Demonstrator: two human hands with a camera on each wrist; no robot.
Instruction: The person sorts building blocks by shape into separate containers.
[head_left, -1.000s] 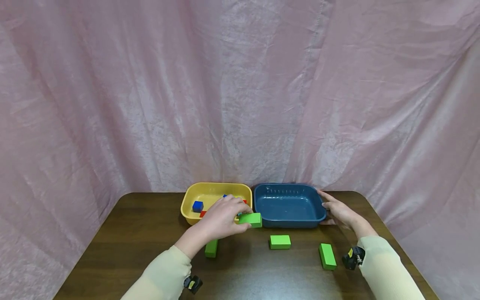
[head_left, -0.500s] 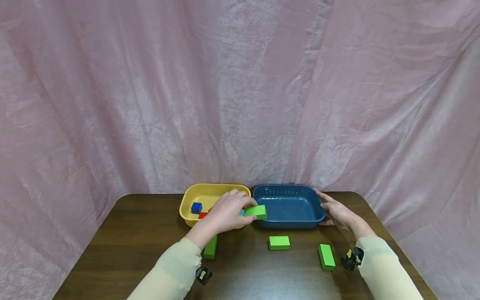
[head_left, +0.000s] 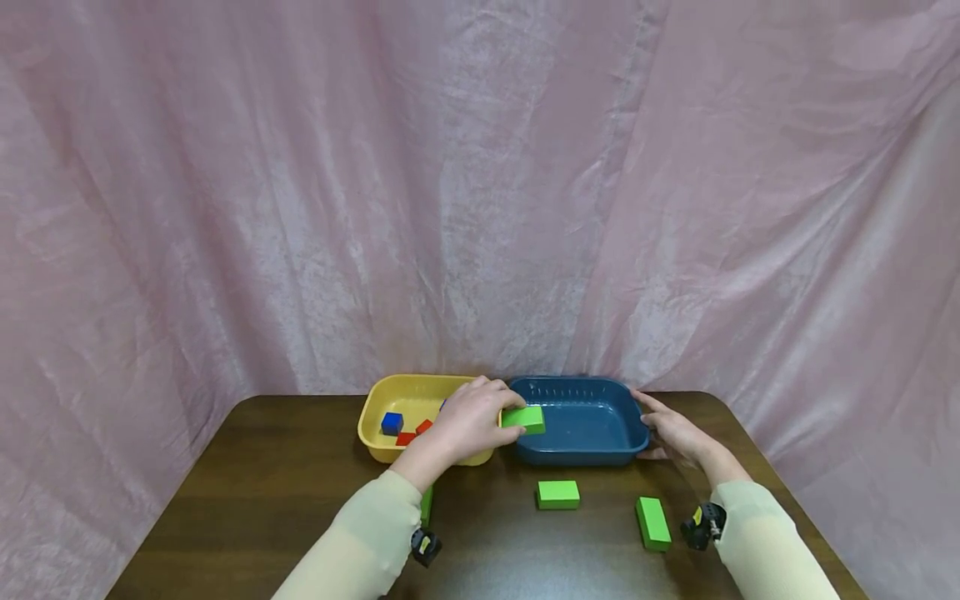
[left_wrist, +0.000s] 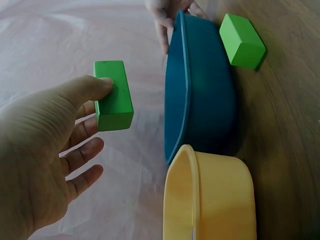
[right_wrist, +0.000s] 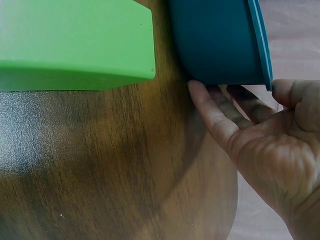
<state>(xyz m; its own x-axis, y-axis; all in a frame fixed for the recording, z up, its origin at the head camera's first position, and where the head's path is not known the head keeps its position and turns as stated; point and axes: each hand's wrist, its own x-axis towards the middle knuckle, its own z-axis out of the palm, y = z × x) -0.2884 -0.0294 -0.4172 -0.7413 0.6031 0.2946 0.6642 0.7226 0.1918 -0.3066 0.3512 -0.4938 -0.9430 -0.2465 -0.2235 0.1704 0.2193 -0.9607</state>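
Note:
My left hand (head_left: 471, 419) pinches a green rectangular block (head_left: 528, 419) between thumb and fingers. In the left wrist view the thumb lies on the face of this block (left_wrist: 115, 95), while the lower fingers stay off it. The block overlaps the left end of the blue plastic tub (head_left: 581, 457) in the head view, with my wrist across the yellow tub (head_left: 384, 453). At the blue tub's right end, my right hand (head_left: 678, 433) rests its extended fingers against the end wall. The right wrist view has the thumb right at the rim (right_wrist: 262, 45).
Green blocks lie on the brown table (head_left: 480, 558): one block (head_left: 558, 495) before the blue tub, another (head_left: 653, 524) farther right, and a third (head_left: 427, 505) partly hidden by my left sleeve. The yellow tub holds a blue cube (head_left: 392, 423) and red pieces (head_left: 406, 438). A pink curtain (head_left: 480, 192) hangs behind.
My left hand has carried the green block up and right, from in front of the tubs to over the blue tub's left end. The right hand has stayed at the blue tub.

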